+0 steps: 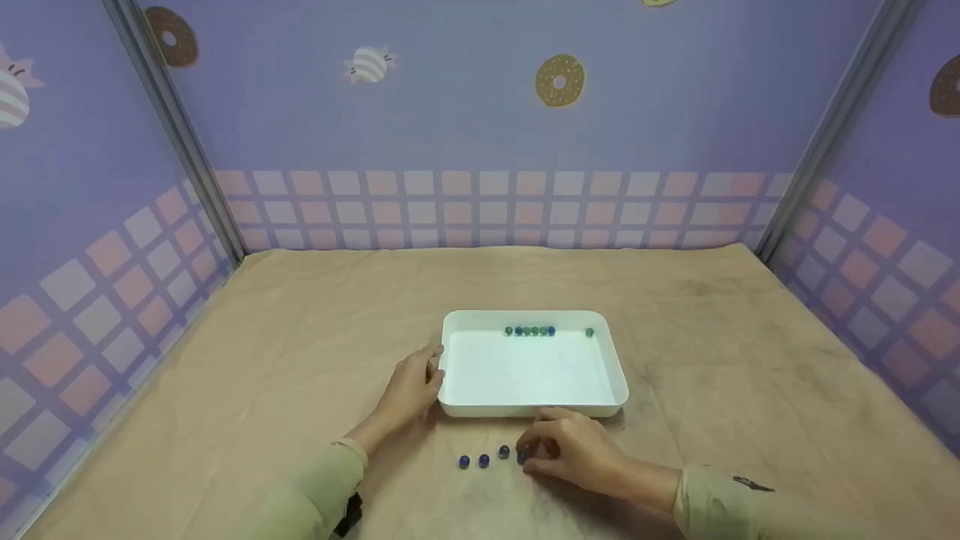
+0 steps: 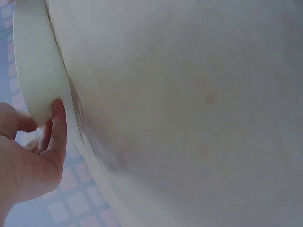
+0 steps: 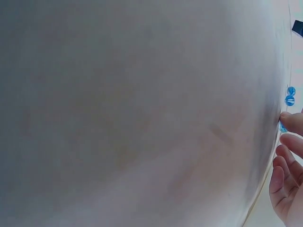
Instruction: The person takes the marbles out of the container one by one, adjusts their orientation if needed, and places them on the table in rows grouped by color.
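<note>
A white tray (image 1: 525,411) lies on the covered table, with a row of green and blue marbles (image 1: 530,331) along its far side and a single green marble (image 1: 589,332) further right. My left hand (image 1: 411,384) holds the tray's left side; in the left wrist view, fingers (image 2: 58,127) lie against its outer wall (image 2: 40,66). In front of the tray, my right hand (image 1: 576,450) pinches a dark blue marble (image 1: 523,457) between thumb and finger, at the table surface. Three more blue marbles (image 1: 484,460) lie just left of it. The right wrist view partly hides the pinched marble.
A wrinkled tan cloth (image 1: 337,300) covers the table. Purple patterned walls (image 1: 465,127) stand at the back and both sides, with metal posts (image 1: 180,135) in the corners. A small black object (image 1: 349,516) shows beside the left sleeve.
</note>
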The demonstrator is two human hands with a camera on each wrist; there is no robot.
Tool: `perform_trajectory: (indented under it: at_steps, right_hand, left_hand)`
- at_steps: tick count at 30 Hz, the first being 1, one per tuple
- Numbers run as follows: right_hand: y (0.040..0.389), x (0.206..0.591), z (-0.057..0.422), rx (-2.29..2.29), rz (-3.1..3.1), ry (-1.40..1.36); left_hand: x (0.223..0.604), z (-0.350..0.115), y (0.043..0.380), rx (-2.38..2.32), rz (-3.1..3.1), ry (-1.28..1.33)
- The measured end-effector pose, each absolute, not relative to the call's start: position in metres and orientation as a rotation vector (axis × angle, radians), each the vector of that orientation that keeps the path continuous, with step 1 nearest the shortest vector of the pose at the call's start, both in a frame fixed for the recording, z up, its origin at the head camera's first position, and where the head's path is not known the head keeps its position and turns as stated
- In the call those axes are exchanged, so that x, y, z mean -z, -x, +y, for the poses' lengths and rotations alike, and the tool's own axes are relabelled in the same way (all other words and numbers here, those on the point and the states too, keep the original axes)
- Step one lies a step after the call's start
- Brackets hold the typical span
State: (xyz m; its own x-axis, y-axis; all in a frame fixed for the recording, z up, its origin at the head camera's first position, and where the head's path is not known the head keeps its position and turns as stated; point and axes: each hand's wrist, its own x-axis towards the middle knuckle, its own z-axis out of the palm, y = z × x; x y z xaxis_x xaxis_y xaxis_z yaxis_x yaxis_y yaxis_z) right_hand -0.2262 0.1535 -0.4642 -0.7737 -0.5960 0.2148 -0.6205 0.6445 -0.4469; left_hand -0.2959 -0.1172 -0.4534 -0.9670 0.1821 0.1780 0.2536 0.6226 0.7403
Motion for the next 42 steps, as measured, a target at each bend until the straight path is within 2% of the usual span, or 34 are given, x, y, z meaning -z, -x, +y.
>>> perform_trajectory:
  at_steps: [23,34,42]
  right_hand:
    - [0.226,0.458,0.161,-0.781,-2.795,-1.047]
    - [0.231,0.440,0.166,-0.921,-2.698,-1.108]
    - [0.248,0.423,0.170,-0.931,-2.613,-1.080]
  left_hand:
    - [0.454,-0.117,0.296,1.265,-2.753,0.350]
    - [0.453,-0.116,0.296,1.257,-2.748,0.371]
    - [0.452,-0.117,0.295,1.275,-2.757,0.365]
